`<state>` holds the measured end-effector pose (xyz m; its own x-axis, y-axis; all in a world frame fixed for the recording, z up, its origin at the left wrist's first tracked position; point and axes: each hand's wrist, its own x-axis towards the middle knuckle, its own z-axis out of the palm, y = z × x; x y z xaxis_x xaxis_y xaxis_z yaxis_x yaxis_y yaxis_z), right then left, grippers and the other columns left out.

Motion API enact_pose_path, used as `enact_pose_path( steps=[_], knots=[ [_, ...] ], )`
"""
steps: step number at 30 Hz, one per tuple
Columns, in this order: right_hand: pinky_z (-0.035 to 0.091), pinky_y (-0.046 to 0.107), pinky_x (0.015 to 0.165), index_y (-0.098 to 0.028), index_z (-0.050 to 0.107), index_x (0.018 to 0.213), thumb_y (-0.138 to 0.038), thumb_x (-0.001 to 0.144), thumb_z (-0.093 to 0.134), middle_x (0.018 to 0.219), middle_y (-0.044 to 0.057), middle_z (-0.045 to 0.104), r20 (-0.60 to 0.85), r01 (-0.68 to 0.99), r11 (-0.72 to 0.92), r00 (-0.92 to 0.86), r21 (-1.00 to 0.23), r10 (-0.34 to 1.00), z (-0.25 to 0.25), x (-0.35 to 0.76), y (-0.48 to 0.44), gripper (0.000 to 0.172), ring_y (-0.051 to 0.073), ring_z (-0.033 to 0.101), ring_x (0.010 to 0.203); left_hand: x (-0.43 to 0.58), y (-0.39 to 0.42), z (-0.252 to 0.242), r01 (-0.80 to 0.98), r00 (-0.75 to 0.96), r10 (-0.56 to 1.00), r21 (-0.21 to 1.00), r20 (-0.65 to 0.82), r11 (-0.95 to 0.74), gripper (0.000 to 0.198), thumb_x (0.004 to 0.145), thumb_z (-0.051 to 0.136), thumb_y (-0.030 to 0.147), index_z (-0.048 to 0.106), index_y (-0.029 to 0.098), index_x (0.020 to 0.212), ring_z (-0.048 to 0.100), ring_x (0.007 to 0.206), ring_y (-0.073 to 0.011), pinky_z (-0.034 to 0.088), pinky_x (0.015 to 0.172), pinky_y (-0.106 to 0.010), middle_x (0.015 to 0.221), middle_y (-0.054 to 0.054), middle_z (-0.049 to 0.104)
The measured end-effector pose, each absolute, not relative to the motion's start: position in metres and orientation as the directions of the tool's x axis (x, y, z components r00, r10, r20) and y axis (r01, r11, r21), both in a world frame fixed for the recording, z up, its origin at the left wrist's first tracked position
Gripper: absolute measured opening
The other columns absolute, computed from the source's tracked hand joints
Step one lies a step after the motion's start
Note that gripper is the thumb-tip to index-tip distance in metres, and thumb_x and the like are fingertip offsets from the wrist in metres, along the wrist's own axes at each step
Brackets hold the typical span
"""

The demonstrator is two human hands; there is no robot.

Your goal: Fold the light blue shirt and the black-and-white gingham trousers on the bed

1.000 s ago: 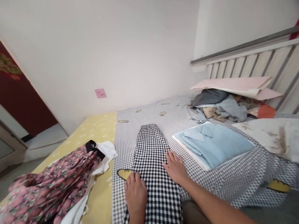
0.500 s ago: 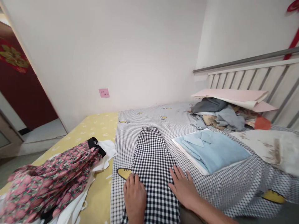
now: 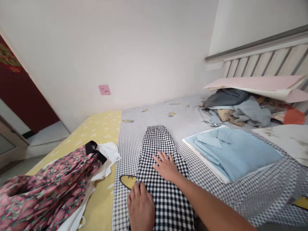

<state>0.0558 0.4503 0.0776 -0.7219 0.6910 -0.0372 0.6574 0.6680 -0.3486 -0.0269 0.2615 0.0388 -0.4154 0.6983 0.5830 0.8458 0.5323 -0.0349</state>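
A black-and-white checked garment with a gathered waistband, apparently trousers folded lengthwise [image 3: 156,141], lies flat on the bed in front of me. My right hand [image 3: 166,166] rests on its middle, palm down with the fingers spread. On the garment's left edge, nearer to me, lies my left hand [image 3: 141,205], palm down and fingers stretched forward. Neither hand grips the cloth. The garment's near end runs out of view at the bottom.
Right of the garment lies a folded light blue shirt [image 3: 231,150] on a white sheet. Behind it are piled clothes [image 3: 243,107] under pink card [image 3: 260,81]. A floral garment with a black collar [image 3: 60,179] lies at left over white cloth. A wall closes the far side.
My right hand has moved forward and left, from the garment's right edge onto its middle. My left hand stays near the left edge. The view has turned slightly.
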Motion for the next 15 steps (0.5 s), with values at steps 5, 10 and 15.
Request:
enact_pose_path(
  steps=[5, 10, 15],
  knots=[
    [-0.005, 0.055, 0.128, -0.038, 0.018, 0.166, -0.067, 0.101, 0.008, 0.175, -0.004, -0.001, -0.068, 0.738, 0.575, -0.633, -0.353, 0.771, 0.079, 0.043, 0.493, 0.072, 0.027, -0.005, 0.161, -0.033, 0.26, 0.028, 0.859, -0.405, 0.712, -0.027, 0.574, 0.511, 0.036, 0.097, 0.044, 0.019, 0.068, 0.017, 0.123, 0.06, 0.116, -0.0293, 0.046, 0.098, -0.045, 0.13, -0.013, 0.069],
    [-0.009, 0.054, 0.127, -0.037, 0.014, 0.167, -0.069, 0.1, 0.007, 0.176, -0.003, -0.005, -0.05, 0.803, 0.469, -0.521, -0.369, 0.852, 0.08, 0.028, 0.534, 0.074, 0.028, -0.009, 0.16, -0.031, 0.259, 0.028, 0.839, -0.464, 0.7, 0.017, 0.543, 0.543, 0.039, 0.096, 0.042, 0.023, 0.066, 0.02, 0.127, 0.06, 0.115, -0.0318, 0.048, 0.093, -0.048, 0.132, -0.013, 0.069],
    [-0.015, 0.055, 0.124, -0.033, 0.01, 0.167, -0.069, 0.099, 0.003, 0.176, -0.003, -0.007, -0.031, 0.825, 0.442, -0.482, -0.352, 0.876, 0.076, 0.013, 0.577, 0.077, 0.03, -0.011, 0.16, -0.035, 0.257, 0.024, 0.824, -0.502, 0.688, 0.047, 0.525, 0.565, 0.042, 0.094, 0.044, 0.027, 0.062, 0.027, 0.132, 0.061, 0.11, -0.033, 0.049, 0.088, -0.05, 0.13, -0.012, 0.069]
  ],
)
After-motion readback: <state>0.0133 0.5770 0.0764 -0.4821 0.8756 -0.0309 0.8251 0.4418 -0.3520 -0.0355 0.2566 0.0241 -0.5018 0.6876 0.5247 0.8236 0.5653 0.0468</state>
